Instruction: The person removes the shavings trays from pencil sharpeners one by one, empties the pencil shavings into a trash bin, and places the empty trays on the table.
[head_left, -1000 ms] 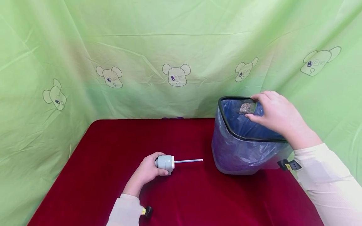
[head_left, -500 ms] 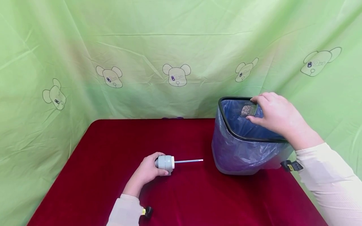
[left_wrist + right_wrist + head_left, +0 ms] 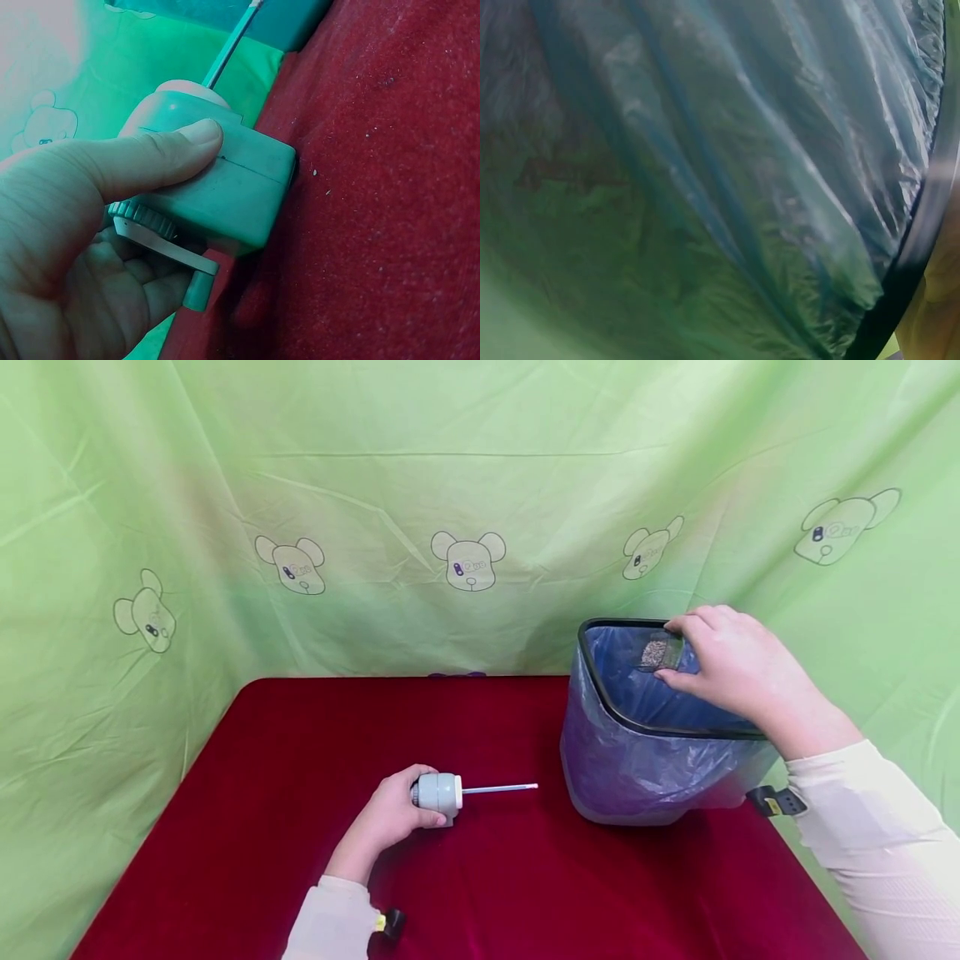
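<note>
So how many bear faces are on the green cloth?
5 whole ones: first bear, far left; second bear, left of middle; third bear, middle; fourth bear, above the bin; fifth bear, beyond the right hand. Purple bits behind the table may be another, mostly hidden.

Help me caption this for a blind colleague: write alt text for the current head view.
A person's right hand pinches a clear container of speckled bits at the mouth of a lined bin. The left hand grips a grey sharpener, a pencil sticking out toward the bin, at a red-covered table before a green backdrop.
</note>
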Demonstrator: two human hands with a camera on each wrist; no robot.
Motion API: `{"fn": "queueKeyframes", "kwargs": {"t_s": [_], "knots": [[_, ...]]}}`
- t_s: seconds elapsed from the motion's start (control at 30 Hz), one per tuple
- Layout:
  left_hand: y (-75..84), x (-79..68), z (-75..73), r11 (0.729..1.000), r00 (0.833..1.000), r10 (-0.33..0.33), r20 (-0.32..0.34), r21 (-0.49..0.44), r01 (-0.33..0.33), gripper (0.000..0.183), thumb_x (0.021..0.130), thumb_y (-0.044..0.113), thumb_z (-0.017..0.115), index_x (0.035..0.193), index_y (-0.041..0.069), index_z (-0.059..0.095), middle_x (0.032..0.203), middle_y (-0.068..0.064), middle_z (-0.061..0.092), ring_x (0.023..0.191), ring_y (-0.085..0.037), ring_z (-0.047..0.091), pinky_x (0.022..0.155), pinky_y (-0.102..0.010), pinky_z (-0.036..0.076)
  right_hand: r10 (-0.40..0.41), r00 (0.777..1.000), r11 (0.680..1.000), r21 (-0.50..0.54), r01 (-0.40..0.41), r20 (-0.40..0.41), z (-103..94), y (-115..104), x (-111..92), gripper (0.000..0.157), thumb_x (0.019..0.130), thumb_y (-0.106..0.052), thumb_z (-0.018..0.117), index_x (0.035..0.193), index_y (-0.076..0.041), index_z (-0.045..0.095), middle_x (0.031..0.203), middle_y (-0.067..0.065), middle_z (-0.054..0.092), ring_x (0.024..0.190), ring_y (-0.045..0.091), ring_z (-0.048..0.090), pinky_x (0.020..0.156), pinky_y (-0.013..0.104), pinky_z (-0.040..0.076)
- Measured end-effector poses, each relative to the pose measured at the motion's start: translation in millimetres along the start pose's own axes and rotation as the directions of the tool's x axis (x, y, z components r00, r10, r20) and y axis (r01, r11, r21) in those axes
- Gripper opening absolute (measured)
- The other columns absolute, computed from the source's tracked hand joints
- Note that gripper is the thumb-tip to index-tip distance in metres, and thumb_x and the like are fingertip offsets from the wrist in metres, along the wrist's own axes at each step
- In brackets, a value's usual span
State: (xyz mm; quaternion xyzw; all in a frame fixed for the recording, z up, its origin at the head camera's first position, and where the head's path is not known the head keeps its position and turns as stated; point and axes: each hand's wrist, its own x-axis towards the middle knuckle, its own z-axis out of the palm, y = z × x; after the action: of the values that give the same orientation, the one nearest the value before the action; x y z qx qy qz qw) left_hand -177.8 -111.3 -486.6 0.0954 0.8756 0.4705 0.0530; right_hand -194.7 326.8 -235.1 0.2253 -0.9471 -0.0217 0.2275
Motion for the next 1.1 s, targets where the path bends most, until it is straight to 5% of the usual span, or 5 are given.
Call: {"fn": "queueKeyframes", "kwargs": {"t_s": [1.1], "knots": [[1.6,-1.8,-0.3,0.999,1.000,0.012,0.006,0.038,-0.012,0.064,0.068,0.018,0.096,0.124,0.018,0.065,0.105,-0.001,0.068,0.089,-0.020,0.060,0.081,-0.038,0.050,-0.091,0.995,0.987,-0.130,0.097,0.048,1.5,-0.5,-2.8,0.063,0.075,-0.031,0.089,0.118,0.007,0.064,0.108,0.023,0.065,0.105,0.045,0.060,0.090,0.060,0.047]]}}
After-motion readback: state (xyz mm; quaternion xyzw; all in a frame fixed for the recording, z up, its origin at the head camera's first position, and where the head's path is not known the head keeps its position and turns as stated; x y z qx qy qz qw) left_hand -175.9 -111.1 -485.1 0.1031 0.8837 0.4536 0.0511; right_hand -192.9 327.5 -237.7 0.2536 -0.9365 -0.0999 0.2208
